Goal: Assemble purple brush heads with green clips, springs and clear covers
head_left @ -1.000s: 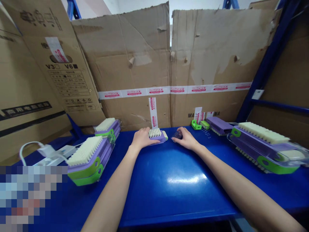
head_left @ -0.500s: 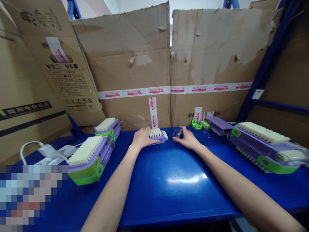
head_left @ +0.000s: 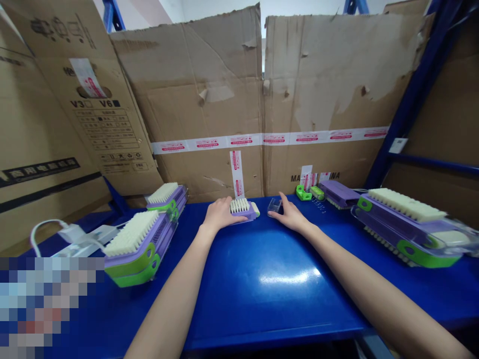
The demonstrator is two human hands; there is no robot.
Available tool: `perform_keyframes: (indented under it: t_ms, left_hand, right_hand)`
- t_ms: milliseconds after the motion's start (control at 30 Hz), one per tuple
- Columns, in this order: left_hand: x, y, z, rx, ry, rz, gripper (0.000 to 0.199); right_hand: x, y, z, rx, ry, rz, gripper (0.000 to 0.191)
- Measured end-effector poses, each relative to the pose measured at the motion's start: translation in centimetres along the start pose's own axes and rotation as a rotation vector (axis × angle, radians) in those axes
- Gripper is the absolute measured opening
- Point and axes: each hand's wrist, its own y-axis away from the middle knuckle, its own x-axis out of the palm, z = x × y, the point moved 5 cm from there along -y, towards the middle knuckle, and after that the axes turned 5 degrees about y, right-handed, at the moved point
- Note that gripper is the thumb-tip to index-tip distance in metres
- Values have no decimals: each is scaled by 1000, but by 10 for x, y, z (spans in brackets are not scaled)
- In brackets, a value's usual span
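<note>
My left hand is wrapped round the left end of a small purple brush with cream bristles facing up; the thumb lies along its near side. A pale green tab sticks out at the brush's right end. To the right, a small clear plastic piece is on the blue table. My right hand is beside that piece, index finger raised and apart from the thumb, whose tip is at the piece's lower edge. The other fingers of the right hand are mostly hidden.
Purple and green brushes stand at the left and right. A green bracket, green part, small springs and purple housing lie back right. Cardboard walls the back. A white power strip lies left.
The index finger of my right hand has lifted slightly away from the clear piece. My left hand and the brush look unchanged; the whole view has shifted a little.
</note>
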Motion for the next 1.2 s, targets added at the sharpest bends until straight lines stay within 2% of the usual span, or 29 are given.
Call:
perform_keyframes:
  t_ms: [433, 800, 1200]
  left_hand:
    - [1, 1, 0, 0, -7, 0, 76]
    - [0, 1, 0, -8, 13, 1, 75]
    - [0, 1, 0, -1, 2, 3, 75]
  right_hand:
    - [1, -2, -2, -25, 82, -22, 82]
    - [3, -2, 0, -104, 62, -6, 72]
    - [4, -3, 0, -114, 90, 1, 70]
